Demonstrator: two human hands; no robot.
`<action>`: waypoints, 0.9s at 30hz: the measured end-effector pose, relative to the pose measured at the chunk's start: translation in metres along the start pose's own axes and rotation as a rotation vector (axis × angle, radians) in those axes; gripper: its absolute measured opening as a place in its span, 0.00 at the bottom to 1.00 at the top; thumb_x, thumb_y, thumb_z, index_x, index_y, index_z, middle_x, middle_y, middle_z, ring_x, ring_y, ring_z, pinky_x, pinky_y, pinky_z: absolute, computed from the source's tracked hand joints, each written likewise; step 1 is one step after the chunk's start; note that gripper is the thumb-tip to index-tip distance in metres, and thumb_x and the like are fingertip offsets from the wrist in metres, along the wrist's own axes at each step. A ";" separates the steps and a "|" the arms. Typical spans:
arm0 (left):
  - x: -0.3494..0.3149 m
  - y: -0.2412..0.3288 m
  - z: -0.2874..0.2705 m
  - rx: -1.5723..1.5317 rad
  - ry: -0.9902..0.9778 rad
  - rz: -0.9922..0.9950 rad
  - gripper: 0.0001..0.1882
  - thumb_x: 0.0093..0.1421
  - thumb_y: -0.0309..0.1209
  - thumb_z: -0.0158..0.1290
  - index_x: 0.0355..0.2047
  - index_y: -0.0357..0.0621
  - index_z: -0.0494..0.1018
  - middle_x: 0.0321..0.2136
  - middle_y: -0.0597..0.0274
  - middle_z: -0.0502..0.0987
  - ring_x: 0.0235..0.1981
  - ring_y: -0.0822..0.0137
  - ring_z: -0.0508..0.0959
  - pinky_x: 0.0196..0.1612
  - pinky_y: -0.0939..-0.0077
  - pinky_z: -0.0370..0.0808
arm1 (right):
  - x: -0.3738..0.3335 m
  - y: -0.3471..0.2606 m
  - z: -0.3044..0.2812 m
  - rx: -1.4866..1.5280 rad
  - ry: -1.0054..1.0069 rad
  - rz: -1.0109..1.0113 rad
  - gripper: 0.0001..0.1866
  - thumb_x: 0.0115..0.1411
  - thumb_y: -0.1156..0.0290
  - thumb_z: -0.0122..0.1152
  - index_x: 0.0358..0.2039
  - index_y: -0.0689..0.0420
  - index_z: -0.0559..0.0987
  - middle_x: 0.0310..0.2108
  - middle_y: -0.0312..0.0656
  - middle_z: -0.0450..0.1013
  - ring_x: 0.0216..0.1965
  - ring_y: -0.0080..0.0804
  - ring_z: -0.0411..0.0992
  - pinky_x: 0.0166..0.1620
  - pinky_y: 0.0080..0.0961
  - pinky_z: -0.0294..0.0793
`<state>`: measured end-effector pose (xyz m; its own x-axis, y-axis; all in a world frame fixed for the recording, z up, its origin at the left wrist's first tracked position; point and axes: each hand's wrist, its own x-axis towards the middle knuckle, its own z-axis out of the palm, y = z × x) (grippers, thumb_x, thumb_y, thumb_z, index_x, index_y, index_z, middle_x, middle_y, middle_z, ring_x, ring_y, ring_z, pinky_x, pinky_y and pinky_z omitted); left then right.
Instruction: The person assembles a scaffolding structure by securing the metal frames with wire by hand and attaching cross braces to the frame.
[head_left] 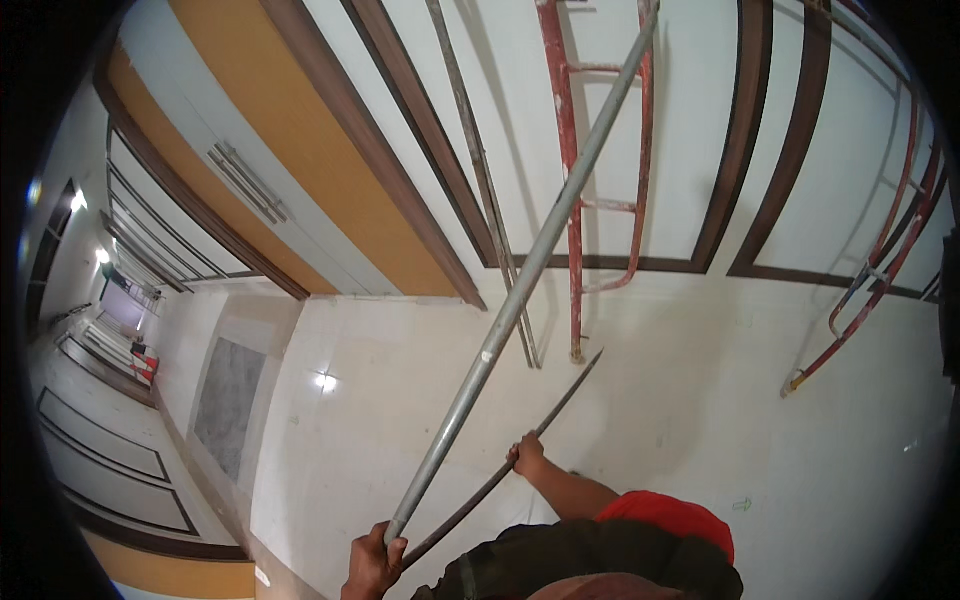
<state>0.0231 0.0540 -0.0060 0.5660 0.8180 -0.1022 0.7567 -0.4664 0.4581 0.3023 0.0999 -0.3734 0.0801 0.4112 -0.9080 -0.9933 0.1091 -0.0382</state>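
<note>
My left hand (372, 566), low in the picture, is closed around the near end of a long grey metal pole (530, 272). From there the pole slants up and to the right, crossing in front of a red ladder-like scaffold frame (572, 230). Further right, my right hand (528, 453) grips a thinner dark rod (470, 508). One tip of the rod points up and right over the floor; its other end runs to my left hand, and I cannot tell whether those fingers hold it too. A red sleeve (675, 520) covers my right upper arm.
Two thin poles (490, 200) lean on the panelled wall beside the scaffold frame. Another red frame (880, 265) stands at the right. An orange and white double door (290, 150) with long handles is at upper left, and a grey floor inlay (228, 400) lies towards the corridor.
</note>
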 end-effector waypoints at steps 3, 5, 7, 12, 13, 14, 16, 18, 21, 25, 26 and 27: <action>-0.007 0.013 -0.003 -0.006 0.027 0.007 0.22 0.68 0.50 0.49 0.47 0.43 0.73 0.14 0.57 0.75 0.13 0.57 0.72 0.17 0.62 0.68 | 0.002 -0.003 -0.012 -0.003 0.004 -0.012 0.19 0.72 0.46 0.37 0.37 0.48 0.65 0.16 0.37 0.59 0.16 0.32 0.58 0.23 0.35 0.65; -0.013 0.012 -0.003 -0.070 0.010 -0.041 0.22 0.68 0.48 0.49 0.47 0.41 0.73 0.13 0.60 0.71 0.13 0.66 0.70 0.16 0.66 0.66 | 0.000 0.001 -0.018 0.000 -0.024 -0.001 0.19 0.72 0.46 0.37 0.35 0.49 0.65 0.16 0.37 0.59 0.16 0.32 0.58 0.24 0.35 0.66; -0.012 0.018 -0.008 -0.120 -0.044 -0.137 0.21 0.70 0.45 0.46 0.47 0.39 0.73 0.13 0.61 0.67 0.13 0.68 0.68 0.16 0.67 0.65 | -0.003 0.001 -0.013 -0.001 -0.034 -0.006 0.20 0.72 0.45 0.38 0.35 0.48 0.65 0.16 0.37 0.59 0.16 0.32 0.58 0.24 0.36 0.66; -0.009 0.024 -0.010 -0.149 -0.017 -0.126 0.20 0.70 0.43 0.44 0.47 0.37 0.73 0.13 0.60 0.66 0.14 0.67 0.67 0.17 0.65 0.64 | -0.002 0.000 -0.004 -0.027 0.034 -0.035 0.22 0.70 0.45 0.40 0.31 0.51 0.65 0.17 0.39 0.59 0.17 0.33 0.59 0.24 0.36 0.65; -0.006 0.026 -0.010 -0.097 0.005 -0.087 0.20 0.70 0.42 0.45 0.47 0.37 0.73 0.13 0.58 0.66 0.14 0.66 0.66 0.18 0.64 0.64 | -0.001 -0.002 -0.005 -0.026 0.034 -0.039 0.22 0.70 0.45 0.40 0.31 0.51 0.65 0.17 0.39 0.59 0.17 0.33 0.59 0.24 0.36 0.65; -0.003 0.028 -0.010 -0.100 0.005 -0.085 0.20 0.70 0.42 0.45 0.47 0.37 0.73 0.13 0.58 0.66 0.14 0.66 0.66 0.18 0.64 0.64 | -0.001 -0.004 -0.006 -0.028 0.021 -0.052 0.22 0.70 0.45 0.40 0.31 0.51 0.65 0.17 0.39 0.59 0.17 0.33 0.59 0.24 0.36 0.65; -0.002 0.032 -0.010 -0.036 -0.005 -0.113 0.19 0.69 0.40 0.47 0.50 0.38 0.73 0.13 0.54 0.68 0.14 0.61 0.68 0.19 0.62 0.64 | 0.002 -0.005 -0.008 -0.035 0.006 -0.059 0.21 0.70 0.46 0.40 0.31 0.51 0.65 0.17 0.39 0.59 0.17 0.33 0.59 0.24 0.37 0.66; -0.001 0.031 -0.009 -0.046 0.005 -0.116 0.21 0.68 0.44 0.49 0.46 0.35 0.73 0.14 0.51 0.70 0.15 0.55 0.72 0.20 0.61 0.68 | 0.004 -0.005 -0.010 -0.020 0.008 -0.030 0.19 0.70 0.48 0.41 0.32 0.50 0.65 0.17 0.39 0.59 0.17 0.34 0.59 0.24 0.38 0.66; -0.001 0.037 -0.008 -0.053 0.019 -0.118 0.27 0.68 0.51 0.48 0.43 0.33 0.74 0.13 0.53 0.71 0.15 0.56 0.76 0.21 0.63 0.70 | 0.005 -0.002 -0.012 -0.010 0.011 -0.025 0.18 0.70 0.50 0.41 0.32 0.50 0.65 0.18 0.39 0.59 0.18 0.34 0.59 0.24 0.37 0.66; -0.002 0.044 -0.008 -0.028 0.000 -0.123 0.30 0.69 0.53 0.44 0.45 0.33 0.74 0.13 0.57 0.70 0.14 0.63 0.74 0.21 0.65 0.68 | 0.006 -0.002 -0.013 -0.035 0.012 -0.023 0.17 0.70 0.50 0.41 0.33 0.49 0.65 0.18 0.39 0.59 0.18 0.33 0.59 0.24 0.37 0.65; -0.002 0.042 -0.007 -0.027 0.000 -0.125 0.30 0.69 0.53 0.44 0.45 0.33 0.74 0.13 0.57 0.70 0.14 0.63 0.74 0.21 0.65 0.68 | 0.007 -0.002 -0.012 -0.031 0.012 -0.020 0.17 0.70 0.49 0.40 0.34 0.49 0.65 0.18 0.39 0.59 0.18 0.33 0.59 0.24 0.37 0.65; -0.003 0.036 -0.006 -0.032 0.025 -0.094 0.27 0.68 0.51 0.47 0.43 0.33 0.74 0.13 0.53 0.71 0.15 0.57 0.75 0.21 0.63 0.69 | 0.008 -0.001 -0.012 -0.026 0.012 -0.018 0.17 0.70 0.49 0.40 0.34 0.49 0.65 0.18 0.39 0.59 0.18 0.33 0.59 0.24 0.37 0.66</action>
<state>0.0468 0.0369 0.0166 0.4843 0.8661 -0.1240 0.7952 -0.3766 0.4753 0.3033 0.0923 -0.3858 0.0967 0.3989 -0.9119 -0.9936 0.0924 -0.0649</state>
